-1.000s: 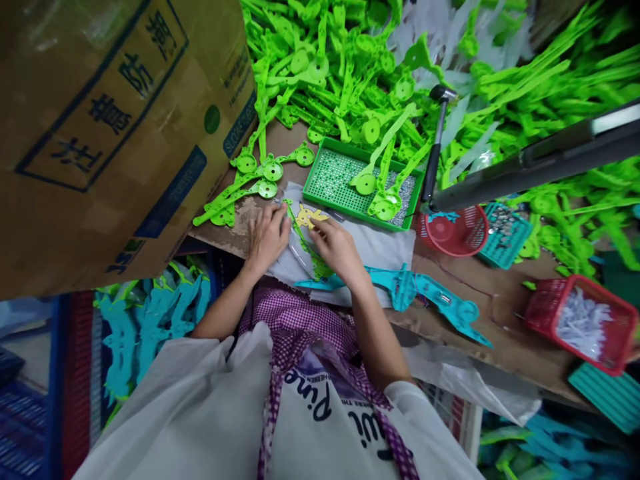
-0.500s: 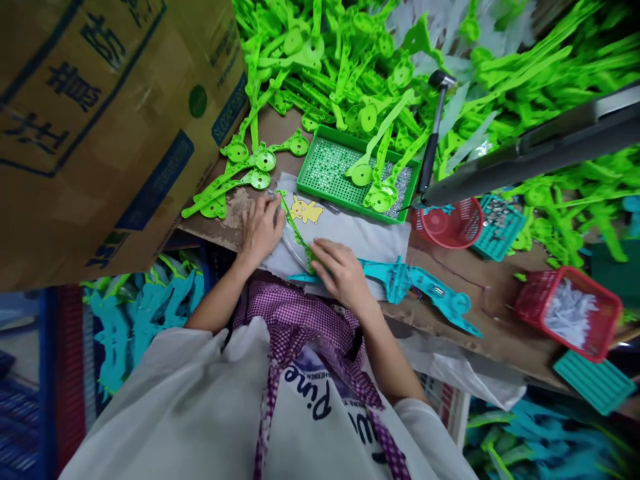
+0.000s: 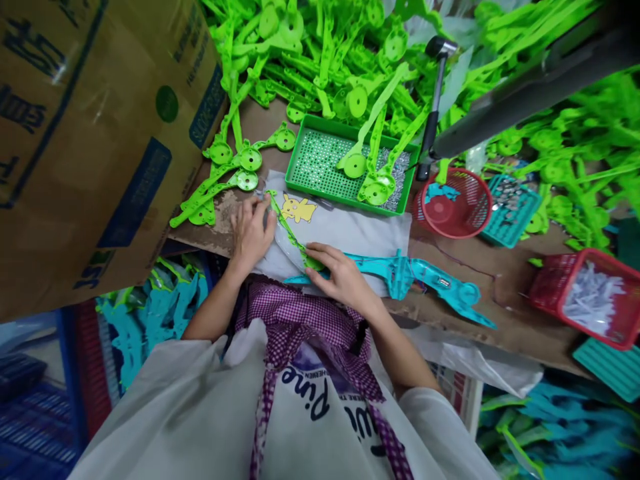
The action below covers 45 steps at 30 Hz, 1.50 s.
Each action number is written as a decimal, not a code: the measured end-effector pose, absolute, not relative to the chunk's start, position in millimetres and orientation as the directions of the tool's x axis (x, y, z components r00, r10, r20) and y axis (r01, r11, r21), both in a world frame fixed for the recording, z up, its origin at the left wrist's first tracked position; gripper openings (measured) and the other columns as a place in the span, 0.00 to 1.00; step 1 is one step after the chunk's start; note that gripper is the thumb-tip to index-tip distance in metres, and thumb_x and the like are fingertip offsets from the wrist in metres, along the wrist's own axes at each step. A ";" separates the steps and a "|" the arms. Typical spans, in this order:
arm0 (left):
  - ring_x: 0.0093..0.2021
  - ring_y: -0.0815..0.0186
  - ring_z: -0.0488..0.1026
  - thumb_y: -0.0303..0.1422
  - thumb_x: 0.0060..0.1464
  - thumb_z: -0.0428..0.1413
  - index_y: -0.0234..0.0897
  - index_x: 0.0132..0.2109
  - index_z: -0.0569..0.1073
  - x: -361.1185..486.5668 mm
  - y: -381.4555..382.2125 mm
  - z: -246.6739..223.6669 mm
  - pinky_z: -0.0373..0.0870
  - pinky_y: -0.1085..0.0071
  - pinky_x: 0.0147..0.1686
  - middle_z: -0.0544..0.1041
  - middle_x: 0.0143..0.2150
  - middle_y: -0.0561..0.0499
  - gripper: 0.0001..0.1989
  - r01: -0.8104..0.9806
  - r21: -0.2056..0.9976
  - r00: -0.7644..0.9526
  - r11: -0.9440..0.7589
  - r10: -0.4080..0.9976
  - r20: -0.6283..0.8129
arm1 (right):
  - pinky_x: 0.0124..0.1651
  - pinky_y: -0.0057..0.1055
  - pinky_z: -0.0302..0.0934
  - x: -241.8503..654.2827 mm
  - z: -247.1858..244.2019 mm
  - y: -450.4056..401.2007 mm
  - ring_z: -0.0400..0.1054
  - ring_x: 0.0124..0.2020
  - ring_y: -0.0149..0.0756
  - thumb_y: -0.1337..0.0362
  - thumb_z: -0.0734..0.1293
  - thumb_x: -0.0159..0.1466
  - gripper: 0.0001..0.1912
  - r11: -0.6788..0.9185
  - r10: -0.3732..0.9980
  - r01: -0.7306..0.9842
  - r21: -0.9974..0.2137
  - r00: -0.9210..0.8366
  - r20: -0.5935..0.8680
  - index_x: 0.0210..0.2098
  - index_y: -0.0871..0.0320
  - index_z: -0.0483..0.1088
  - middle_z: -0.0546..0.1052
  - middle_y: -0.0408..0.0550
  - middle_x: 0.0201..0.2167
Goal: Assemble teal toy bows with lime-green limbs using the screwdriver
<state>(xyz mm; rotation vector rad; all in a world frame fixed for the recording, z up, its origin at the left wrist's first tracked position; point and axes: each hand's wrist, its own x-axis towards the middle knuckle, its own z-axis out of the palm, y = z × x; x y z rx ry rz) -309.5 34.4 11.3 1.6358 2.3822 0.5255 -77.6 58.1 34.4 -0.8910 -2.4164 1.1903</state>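
A slim lime-green plastic part [image 3: 287,223] lies slanted over the grey cloth, with a clear curved plastic piece [image 3: 289,245] along its near side. My left hand [image 3: 251,230] has its bent fingers and thumb at the upper end of these pieces. Farther down, my right hand [image 3: 339,275] grips the lower end of the green part, partly covering it. Under and beside my right hand stretches a turquoise plastic part [image 3: 397,272], shaped like a toy bow or gun half. The grey cloth [image 3: 350,230] bears a yellow cartoon figure.
A green perforated tray [image 3: 295,175] holds small screws and several green parts. Behind it rises a heap of green parts [image 3: 320,53]. A hand tool with a black grip [image 3: 431,140] hangs at the right, near red baskets [image 3: 463,230]. A large carton [image 3: 115,133] stands left.
The view has shifted slightly, so the carton and tray appear farther left and the baskets farther right. Both hands stay at the green part with almost the same hold.
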 end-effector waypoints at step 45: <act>0.62 0.49 0.67 0.49 0.68 0.42 0.42 0.64 0.70 -308.3 37.5 13.7 0.63 0.52 0.60 0.70 0.59 0.38 0.27 0.860 0.379 -0.378 0.342 0.926 0.022 | 0.49 0.43 0.68 -88.4 29.5 68.3 0.71 0.45 0.44 0.66 0.57 0.71 0.12 0.617 0.652 0.518 -0.592 -0.758 0.016 0.42 0.59 0.72 0.75 0.59 0.45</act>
